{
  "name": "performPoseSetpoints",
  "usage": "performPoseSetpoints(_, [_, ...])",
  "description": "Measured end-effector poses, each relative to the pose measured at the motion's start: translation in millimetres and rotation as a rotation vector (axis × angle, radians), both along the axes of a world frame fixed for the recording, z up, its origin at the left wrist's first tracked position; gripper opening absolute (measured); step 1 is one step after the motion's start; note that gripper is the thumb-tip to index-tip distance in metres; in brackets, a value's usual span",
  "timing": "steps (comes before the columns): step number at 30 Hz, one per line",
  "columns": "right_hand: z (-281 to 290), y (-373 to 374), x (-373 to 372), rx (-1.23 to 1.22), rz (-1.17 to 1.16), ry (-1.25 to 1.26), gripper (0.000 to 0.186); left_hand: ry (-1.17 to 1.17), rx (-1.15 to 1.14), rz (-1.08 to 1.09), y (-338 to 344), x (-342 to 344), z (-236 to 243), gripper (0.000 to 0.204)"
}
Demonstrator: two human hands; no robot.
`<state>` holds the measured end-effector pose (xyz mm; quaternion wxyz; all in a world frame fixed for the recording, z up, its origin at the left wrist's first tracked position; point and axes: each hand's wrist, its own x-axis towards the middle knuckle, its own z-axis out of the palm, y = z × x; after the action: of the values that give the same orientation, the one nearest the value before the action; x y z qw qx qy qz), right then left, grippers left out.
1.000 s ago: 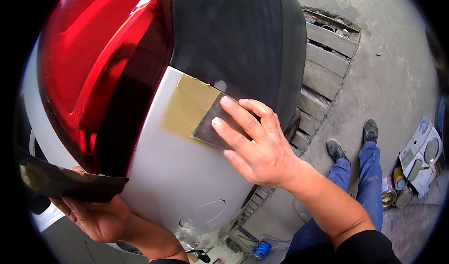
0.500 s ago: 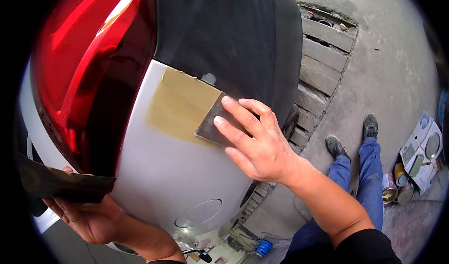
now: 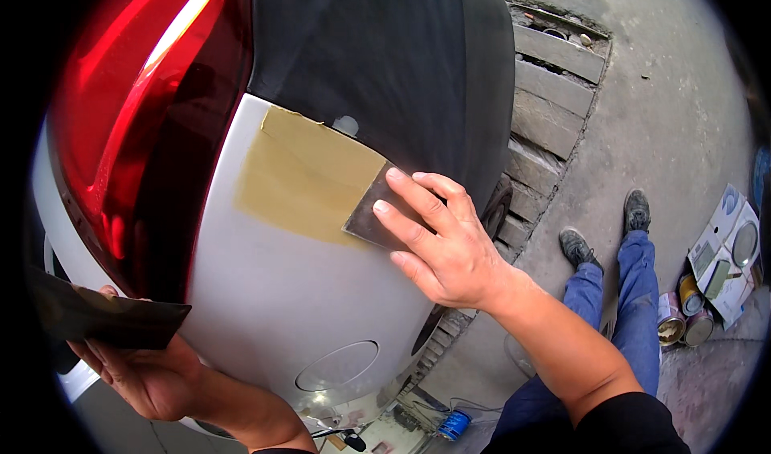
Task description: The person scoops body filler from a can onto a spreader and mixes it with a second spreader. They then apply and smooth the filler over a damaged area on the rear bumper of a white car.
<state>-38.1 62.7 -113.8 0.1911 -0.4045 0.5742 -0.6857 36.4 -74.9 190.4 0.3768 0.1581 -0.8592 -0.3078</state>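
My right hand (image 3: 450,249) presses a thin dark grey spreader (image 3: 368,214) flat on the car panel, fingertips on top of it. Its left edge meets the right side of a smooth mustard-yellow filler patch (image 3: 305,177), which lies on the silver-white bodywork (image 3: 273,285) beside a red tail light (image 3: 173,124). The patch has a slightly ragged upper edge. At the lower left, my left hand (image 3: 161,374) grips a dark, slightly curved sheet (image 3: 120,319) from below, away from the panel; part of its fingers is hidden behind it.
A black bumper (image 3: 377,60) adjoins the patch's upper edge. Below is a round-outlined fuel flap (image 3: 337,366). Concrete slabs (image 3: 554,88) cover a floor trench to the right of the car. Open cans (image 3: 671,325) and cardboard (image 3: 735,253) lie beyond my feet; a blue can (image 3: 454,426) stands near the bottom.
My right hand has slid the spreader a little to the right along the panel, uncovering more of the filler. The car has shifted slightly left in view. The left hand still holds the sheet.
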Motion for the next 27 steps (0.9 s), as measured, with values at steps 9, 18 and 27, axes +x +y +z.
performPoseSetpoints(9, [33, 39, -15, -0.067, 0.057, -0.191, 0.051, -0.027, 0.432, 0.134, 36, -12, -35, 0.045])
performPoseSetpoints(18, [75, 29, -31, -0.456, 0.143, -0.232, 0.046, -0.130, 0.793, 0.156, 61, -39, -66, 0.043])
performPoseSetpoints(27, [108, 42, -59, -0.159, -0.034, 0.136, 0.047, -0.111, 0.726, 0.001, 54, -34, -67, 0.042])
